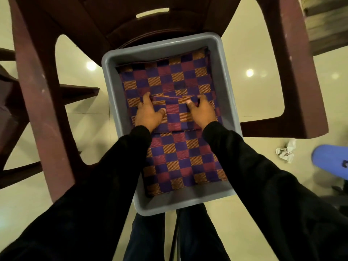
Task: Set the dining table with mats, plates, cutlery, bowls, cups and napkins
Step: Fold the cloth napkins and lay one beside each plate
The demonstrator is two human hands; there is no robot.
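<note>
Both arms reach down in black sleeves into a grey plastic tub (113,76) on a brown plastic chair (39,87). The left hand (148,114) and right hand (202,113) each curl their fingers over the far edge of a small folded checkered napkin (174,114), gripping it atop the larger checkered mats (180,162) filling the tub. A crumpled paper (286,151) lies on the floor nearby.

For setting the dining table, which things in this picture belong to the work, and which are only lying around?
Belong to the job:
- small folded checkered cloth, gripped by the left hand and right hand
- larger checkered mats underneath
- grey tub holding them

Just lying about:
- brown plastic chair under the tub
- crumpled white paper on the floor
- blue object at the right edge
</note>
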